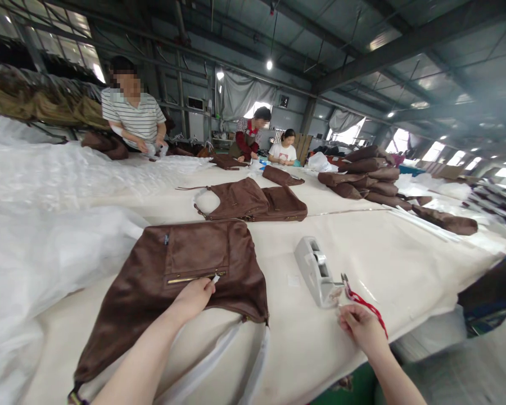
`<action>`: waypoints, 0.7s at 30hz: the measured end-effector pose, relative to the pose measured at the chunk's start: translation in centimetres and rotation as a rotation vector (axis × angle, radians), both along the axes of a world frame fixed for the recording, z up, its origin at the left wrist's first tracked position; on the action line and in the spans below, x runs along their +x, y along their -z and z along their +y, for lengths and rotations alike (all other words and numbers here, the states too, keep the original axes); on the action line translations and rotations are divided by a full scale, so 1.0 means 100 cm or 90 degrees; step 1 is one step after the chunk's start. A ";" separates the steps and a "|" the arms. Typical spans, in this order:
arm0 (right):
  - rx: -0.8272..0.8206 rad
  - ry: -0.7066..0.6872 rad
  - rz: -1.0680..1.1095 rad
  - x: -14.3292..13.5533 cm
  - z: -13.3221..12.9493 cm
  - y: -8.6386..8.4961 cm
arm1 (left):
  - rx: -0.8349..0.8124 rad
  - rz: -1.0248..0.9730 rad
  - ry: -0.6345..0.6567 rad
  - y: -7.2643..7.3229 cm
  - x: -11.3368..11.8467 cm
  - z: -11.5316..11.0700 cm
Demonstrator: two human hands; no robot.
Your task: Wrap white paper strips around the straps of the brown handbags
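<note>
A large brown leather handbag (198, 247) lies flat in front of me, its straps wrapped in white material. My left hand (197, 296) rests on it, fingers closed at the end of the brass zipper (191, 277). A small white-wrapped zipper pull (216, 279) pokes out at the fingertips. To the right stands a grey tape dispenser (314, 273). Thumb and finger of my right hand (362, 328) are pinched at its front end, on what looks like clear tape. Just beyond that hand lies a metal-tipped tool with red handles (365, 304), partly hidden.
More brown bags (253, 202) lie farther up the pale table (405, 259), with a stack of brown bags (362, 177) at back right. White plastic wrapping (46, 236) is heaped on the left. A person in a striped shirt (132, 118) and two others work across the table.
</note>
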State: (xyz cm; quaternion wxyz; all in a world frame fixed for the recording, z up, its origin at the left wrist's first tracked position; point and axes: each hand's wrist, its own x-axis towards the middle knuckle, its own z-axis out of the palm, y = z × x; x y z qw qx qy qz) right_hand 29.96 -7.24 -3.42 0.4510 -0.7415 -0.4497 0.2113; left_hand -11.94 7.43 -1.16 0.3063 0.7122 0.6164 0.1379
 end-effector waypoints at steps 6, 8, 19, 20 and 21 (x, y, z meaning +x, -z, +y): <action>-0.003 -0.060 0.004 -0.048 0.008 -0.025 | 0.004 0.011 -0.031 0.000 0.003 -0.012; -0.011 -0.171 0.029 -0.092 0.030 -0.042 | 0.007 -0.017 -0.034 0.002 0.003 -0.014; -0.151 -0.518 0.356 -0.282 0.142 -0.029 | 0.019 -0.152 -0.003 0.016 -0.002 -0.011; -0.156 -0.507 0.346 -0.282 0.144 -0.023 | 0.018 -0.153 -0.007 0.017 -0.002 -0.011; -0.161 -0.499 0.326 -0.281 0.145 -0.018 | 0.017 -0.152 -0.010 0.017 -0.002 -0.011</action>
